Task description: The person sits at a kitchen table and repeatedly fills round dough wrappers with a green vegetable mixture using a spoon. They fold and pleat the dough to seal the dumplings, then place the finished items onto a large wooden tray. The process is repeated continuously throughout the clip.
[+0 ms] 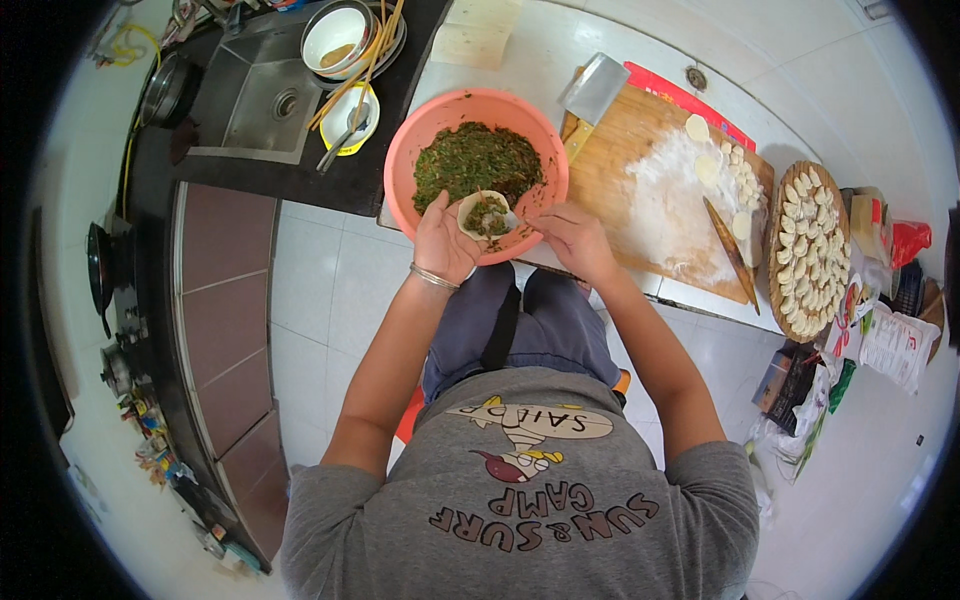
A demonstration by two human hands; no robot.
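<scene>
My left hand (446, 242) holds a round dumpling wrapper (467, 212) on its fingers, with a heap of green filling (488, 213) in the middle. My right hand (574, 238) is closed in a pinch on a small spoon (514, 222), whose pale end touches the wrapper's right edge. Both hands are over the near rim of a pink basin (397, 160). Chopped green filling (478, 165) fills much of the basin, with smears on its inner wall.
Right of the basin lies a floured wooden board (620, 200) with a rolling pin (732, 250), wrappers (706, 170) and small dough pieces (745, 182). A cleaver (594, 90) rests at its left edge. Finished dumplings cover a round tray (783, 312). Left stand stacked bowls (335, 38) and a sink (262, 105).
</scene>
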